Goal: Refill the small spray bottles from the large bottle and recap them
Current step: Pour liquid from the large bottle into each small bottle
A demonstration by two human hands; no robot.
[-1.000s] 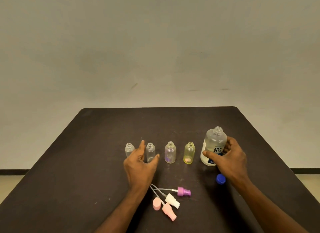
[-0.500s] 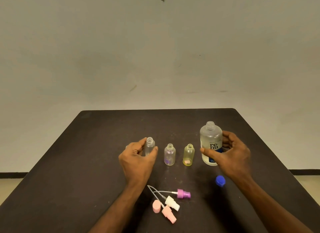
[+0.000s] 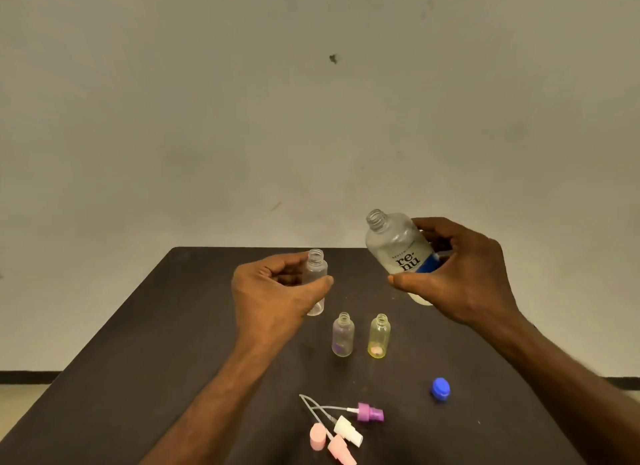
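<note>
Now both of your hands are raised above the dark surface (image 3: 138, 360), each wrapped around a bottle. Your left hand (image 3: 273, 291) curls its fingers and thumb around a clear small spray bottle (image 3: 316, 274), held upright with its open neck on top, apparently so it can take liquid. Your right hand (image 3: 464, 274) grips the large bottle (image 3: 398, 250) round its lower half, uncapped and tipped with its mouth leaning toward the small one; the two bottles are near but apart, and no liquid is seen passing between them. Below, a purple-tinted bottle (image 3: 343, 338) and a yellow-tinted bottle (image 3: 379, 336) stand open side by side, seemingly waiting their turn. Nearer you lie the blue cap (image 3: 440, 389) and a cluster of spray tops (image 3: 346, 426) in pink, white and purple, set aside where recapping can reach them. The pour looks about to begin.
</note>
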